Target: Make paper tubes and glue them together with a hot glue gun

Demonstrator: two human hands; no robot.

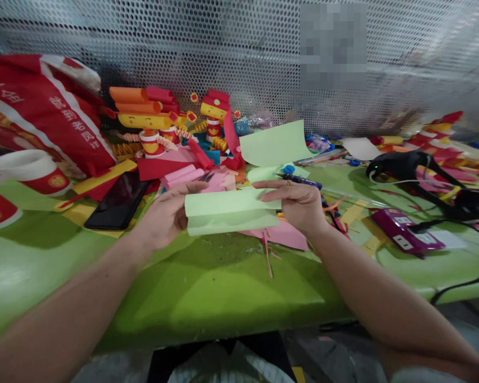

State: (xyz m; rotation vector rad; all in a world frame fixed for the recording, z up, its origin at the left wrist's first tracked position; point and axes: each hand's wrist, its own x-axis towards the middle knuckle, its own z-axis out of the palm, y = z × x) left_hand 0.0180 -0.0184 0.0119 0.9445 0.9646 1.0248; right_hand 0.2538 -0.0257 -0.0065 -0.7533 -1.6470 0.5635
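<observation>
Between my hands is a pale green sheet of paper [231,213], rolled or folded along its length and held above the table's near part. My left hand [170,213] grips its left end, thumb behind and fingers along the top. At the right end, my right hand [297,205] pinches the paper, fingers over its upper edge. Just behind lies a second pale green sheet [275,143], partly curled. A pen [303,181] lies close behind my right hand. Pink paper scraps [283,235] lie below and behind the held sheet.
Paper-cup figures [149,138] stand at the back left, near a red bag [59,111]. White-and-red paper cups [35,173] and a black phone [117,202] are at left. A purple power strip [405,231], cables and a black headset-like device [415,170] lie right. A perforated metal panel [223,48] rises behind.
</observation>
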